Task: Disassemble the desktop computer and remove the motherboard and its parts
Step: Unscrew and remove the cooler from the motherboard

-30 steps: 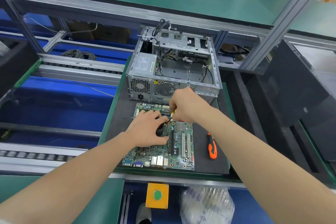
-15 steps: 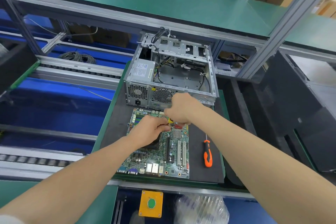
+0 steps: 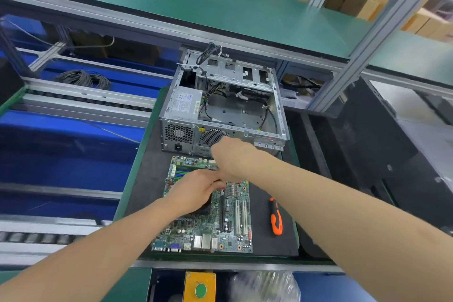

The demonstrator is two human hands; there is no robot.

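Plainly the step in hand is freeing a part near the middle of the motherboard (image 3: pixel 220 225), which lies flat, parts upward, on the black mat (image 3: pixel 269 243) of the worktop, under both hands and just short of the open computer case (image 3: pixel 220 108). The left hand (image 3: pixel 196 190) rests on the board's centre with its fingers bent down toward a dark part beneath. The right hand (image 3: pixel 232 159) is bunched in a fist just above and beyond it. Whether either one grips anything I cannot tell, since the fingertips hide each other. To do this well, the left hand should hold the board down so it does not slide. The right should work straight down, not at a slant (a slipped tip could scar the tracks). The board's long axis runs away from the person toward the case. Its edge of sockets is nearest the person, behind the wrists, and its far short edge lies close to the case. An orange screwdriver (image 3: pixel 277 219) lies to the right of the right forearm, parallel to the board.
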